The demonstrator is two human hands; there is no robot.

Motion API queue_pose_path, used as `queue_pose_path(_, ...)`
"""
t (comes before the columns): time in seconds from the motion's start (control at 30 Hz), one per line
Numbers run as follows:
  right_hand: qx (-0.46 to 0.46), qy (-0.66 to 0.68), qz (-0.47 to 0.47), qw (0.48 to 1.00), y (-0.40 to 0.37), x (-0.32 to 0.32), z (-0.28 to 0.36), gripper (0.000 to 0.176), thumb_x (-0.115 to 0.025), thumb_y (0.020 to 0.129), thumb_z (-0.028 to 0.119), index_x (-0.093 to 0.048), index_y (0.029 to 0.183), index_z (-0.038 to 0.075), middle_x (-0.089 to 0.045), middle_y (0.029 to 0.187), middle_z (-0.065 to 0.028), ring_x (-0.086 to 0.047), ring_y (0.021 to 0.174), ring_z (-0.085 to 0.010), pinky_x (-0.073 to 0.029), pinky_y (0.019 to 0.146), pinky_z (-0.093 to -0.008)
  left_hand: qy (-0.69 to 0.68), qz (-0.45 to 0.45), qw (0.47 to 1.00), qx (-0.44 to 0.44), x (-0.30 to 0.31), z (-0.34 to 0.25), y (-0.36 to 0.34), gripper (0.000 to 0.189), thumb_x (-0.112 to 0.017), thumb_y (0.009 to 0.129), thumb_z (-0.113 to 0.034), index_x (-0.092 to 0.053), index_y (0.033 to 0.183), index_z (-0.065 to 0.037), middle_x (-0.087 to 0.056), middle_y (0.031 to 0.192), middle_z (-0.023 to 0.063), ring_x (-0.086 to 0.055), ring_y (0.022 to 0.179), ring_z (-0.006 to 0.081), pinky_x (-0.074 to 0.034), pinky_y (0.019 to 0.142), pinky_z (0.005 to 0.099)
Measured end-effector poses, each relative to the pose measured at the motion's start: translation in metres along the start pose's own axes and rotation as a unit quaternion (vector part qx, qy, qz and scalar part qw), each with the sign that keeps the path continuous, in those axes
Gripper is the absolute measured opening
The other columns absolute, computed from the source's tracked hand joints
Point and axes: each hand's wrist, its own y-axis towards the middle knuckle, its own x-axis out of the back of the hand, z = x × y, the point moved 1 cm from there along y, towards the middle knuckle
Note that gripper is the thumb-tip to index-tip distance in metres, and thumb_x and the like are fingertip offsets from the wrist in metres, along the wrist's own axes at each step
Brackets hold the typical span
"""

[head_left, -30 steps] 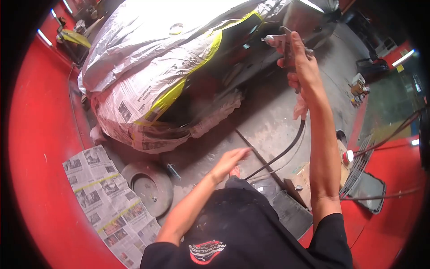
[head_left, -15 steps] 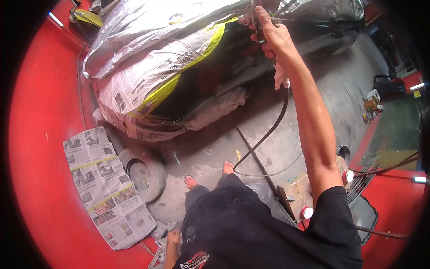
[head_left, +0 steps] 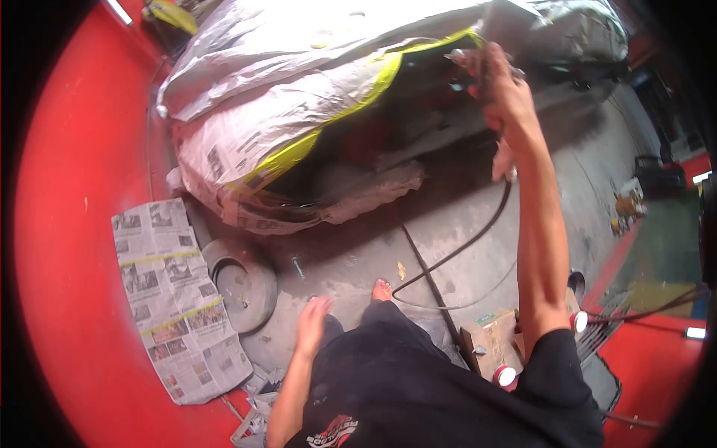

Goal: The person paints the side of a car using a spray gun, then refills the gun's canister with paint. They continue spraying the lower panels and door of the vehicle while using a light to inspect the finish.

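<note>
Up high, right hand (head_left: 502, 93) is clamped round a small metal spray gun (head_left: 463, 58), just beside the car masked w/ newspaper & yellow tape (head_left: 261, 142). Thin black hose (head_left: 467, 250) drops to the grey concrete floor (head_left: 448, 209). Left hand (head_left: 312, 319) sits low nr the thigh, fingers loosely apart, holding nothing.

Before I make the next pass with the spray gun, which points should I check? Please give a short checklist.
1. Right hand grips spray gun firmly: ok.
2. Left hand empty and low, far from the gun: ok.
3. Newspaper masking covers the area around the dark panel: ok.
4. Hose clear of bare foot: not ok, it loops beside it.
5. Gap from gun to panel: cannot tell, blurred.
</note>
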Motion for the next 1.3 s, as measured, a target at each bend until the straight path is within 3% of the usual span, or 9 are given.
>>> queue_pose_path(0.13,-0.031,0.008,-0.003,0.999,-0.062,-0.008,0.014,0.066,-0.058,0.099,0.078,-0.076,0.113,0.016,-0.067,0.082,-0.0008,-0.033,0.047,-0.0021,-0.021,0.043,-0.0224,-0.138,0.224,0.955,-0.139,-0.174,-0.202,0.052,0.041,-0.056,0.115,-0.036,-0.068,0.138,-0.004,-0.073,0.131,0.01,-0.069,0.121,0.0204,-0.053,0.11,0.0376)
queue_pose_path(0.33,-0.046,0.07,-0.009,0.996,-0.138,-0.019,0.023,0.066,-0.056,0.103,0.073,-0.074,0.12,0.011,-0.066,0.081,-0.001,-0.033,0.045,-0.0016,-0.02,0.041,-0.0223,-0.495,0.306,0.811,0.061,-0.297,-0.239,0.014,0.029,-0.063,0.112,-0.034,-0.068,0.132,-0.013,-0.072,0.12,-0.0061,-0.067,0.106,0.003,-0.053,0.09,0.0222)
queue_pose_path(0.47,-0.034,0.056,-0.005,0.998,-0.177,-0.014,0.03,0.068,-0.057,0.103,0.073,-0.073,0.121,0.009,-0.067,0.083,-0.0014,-0.033,0.046,-0.0009,-0.02,0.042,-0.0222,-0.543,0.352,0.76,0.055,-0.29,-0.227,-0.017,0.024,-0.064,0.112,-0.035,-0.067,0.126,-0.017,-0.069,0.108,-0.0104,-0.061,0.093,0.0002,-0.048,0.083,0.0204)
queue_pose_path(0.9,-0.017,0.047,-0.023,0.998,-0.189,-0.008,0.028,0.069,-0.06,0.102,0.072,-0.074,0.126,0.009,-0.068,0.086,-0.0005,-0.034,0.05,0.0007,-0.02,0.045,-0.0214,-0.537,0.335,0.768,0.097,-0.297,-0.223,-0.032,0.018,-0.065,0.111,-0.037,-0.069,0.122,-0.023,-0.069,0.1,-0.0127,-0.058,0.083,0.0,-0.043,0.071,0.0196)
queue_pose_path(0.97,-0.046,0.035,-0.028,0.998,-0.181,-0.006,0.027,0.064,-0.062,0.102,0.07,-0.077,0.122,0.012,-0.069,0.086,0.0015,-0.036,0.05,0.0001,-0.022,0.046,-0.0224,-0.468,0.336,0.809,0.118,-0.292,-0.231,-0.024,0.031,-0.059,0.112,-0.046,-0.068,0.129,-0.022,-0.07,0.108,-0.0108,-0.058,0.086,0.0011,-0.042,0.072,0.0209)
queue_pose_path(1.07,-0.061,0.029,-0.02,0.998,-0.142,-0.003,0.015,0.061,-0.068,0.099,0.069,-0.078,0.11,0.011,-0.066,0.076,0.0008,-0.039,0.047,-0.0016,-0.024,0.044,-0.0225,-0.459,0.324,0.815,0.14,-0.29,-0.232,-0.007,0.053,-0.049,0.113,-0.056,-0.061,0.148,-0.017,-0.07,0.136,-0.0023,-0.063,0.111,0.0078,-0.046,0.089,0.0271)
queue_pose_path(1.13,-0.035,0.021,0.001,0.999,-0.11,-0.003,0.01,0.065,-0.068,0.097,0.073,-0.078,0.109,0.01,-0.065,0.077,-0.0007,-0.039,0.046,-0.0024,-0.026,0.042,-0.0235,-0.388,0.32,0.861,0.078,-0.263,-0.203,0.007,0.061,-0.048,0.114,-0.054,-0.054,0.157,-0.011,-0.06,0.155,0.0052,-0.057,0.137,0.0152,-0.043,0.108,0.0347)
queue_pose_path(1.2,-0.016,-0.012,0.014,1.0,-0.079,-0.007,0.009,0.069,-0.063,0.097,0.076,-0.079,0.112,0.01,-0.065,0.08,-0.0027,-0.04,0.047,-0.0031,-0.027,0.042,-0.024,-0.249,0.28,0.926,0.055,-0.219,-0.16,0.024,0.061,-0.048,0.115,-0.051,-0.054,0.155,-0.006,-0.061,0.154,0.0093,-0.054,0.144,0.0211,-0.041,0.118,0.0398)
queue_pose_path(1.3,-0.002,-0.038,0.043,0.998,-0.036,-0.015,0.004,0.073,-0.06,0.097,0.078,-0.079,0.113,0.009,-0.066,0.083,-0.0049,-0.04,0.048,-0.0041,-0.028,0.043,-0.0245,-0.127,0.218,0.964,0.081,-0.113,-0.078,0.035,0.055,-0.053,0.115,-0.042,-0.057,0.151,-0.001,-0.065,0.148,0.0154,-0.063,0.135,0.0238,-0.048,0.114,0.0378)
